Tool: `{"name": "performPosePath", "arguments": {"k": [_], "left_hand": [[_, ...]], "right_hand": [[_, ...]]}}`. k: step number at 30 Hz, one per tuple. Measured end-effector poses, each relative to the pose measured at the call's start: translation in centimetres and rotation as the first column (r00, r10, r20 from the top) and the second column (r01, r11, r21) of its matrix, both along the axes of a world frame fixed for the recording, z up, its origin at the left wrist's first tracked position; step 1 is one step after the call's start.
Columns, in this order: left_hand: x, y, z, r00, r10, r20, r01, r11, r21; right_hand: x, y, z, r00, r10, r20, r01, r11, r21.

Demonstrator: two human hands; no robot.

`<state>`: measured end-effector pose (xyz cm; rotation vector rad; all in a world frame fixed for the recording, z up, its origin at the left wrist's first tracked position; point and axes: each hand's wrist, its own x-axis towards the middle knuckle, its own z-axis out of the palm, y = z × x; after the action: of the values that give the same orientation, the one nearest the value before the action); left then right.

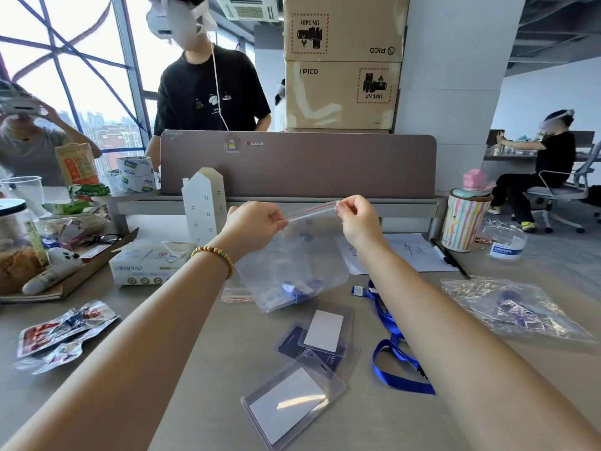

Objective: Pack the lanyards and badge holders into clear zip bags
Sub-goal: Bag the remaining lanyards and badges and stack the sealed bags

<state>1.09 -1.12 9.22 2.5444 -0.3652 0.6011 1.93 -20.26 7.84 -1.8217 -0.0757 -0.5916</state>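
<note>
Lying nearest on the grey desk point(182, 369) are loose badge holders point(294, 402) and a blue lanyard point(395, 362), not yet packed. Above them, the left hand point(257, 227) and right hand point(357, 219) pinch the red-lined top of a clear zip bag point(292, 265) already holding blue items; sealing looks underway, so pressing along the strip comes next. A filled bag point(514, 307) lies right. Beyond: a divider point(299, 164), stacked cartons point(343, 60), other people.

I count two clear zip bags: one held up point(292, 265) and one lying at the right point(514, 307). On the desk I see three badge holders point(294, 403) point(325, 330) point(294, 345) and one loose blue lanyard point(395, 349). There are also two snack packets point(65, 335) and three tape rolls point(136, 174).
</note>
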Motion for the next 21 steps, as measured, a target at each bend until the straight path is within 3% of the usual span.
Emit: {"name": "performPosePath", "arguments": {"k": [5,10,15,21], "left_hand": [[0.3,1.0,-0.5,0.997,-0.024,-0.073,0.017,0.995,-0.098],[0.3,1.2,-1.3,0.998,0.063,0.011,-0.062,0.992,-0.107],[0.5,2.2,-1.4,0.998,0.004,-0.061,-0.020,0.965,-0.263],[0.6,2.4,-1.8,0.992,0.119,0.040,-0.101,0.943,-0.319]], "right_hand": [[0.3,-0.2,0.1,0.999,-0.046,-0.023,0.048,0.994,0.096],[0.1,0.2,0.3,0.999,-0.041,-0.012,0.042,0.993,0.114],[0.3,-0.5,0.8,0.997,-0.079,0.012,0.076,0.979,0.191],[0.5,0.4,1.1,0.996,-0.087,0.032,0.080,0.980,0.181]]}}
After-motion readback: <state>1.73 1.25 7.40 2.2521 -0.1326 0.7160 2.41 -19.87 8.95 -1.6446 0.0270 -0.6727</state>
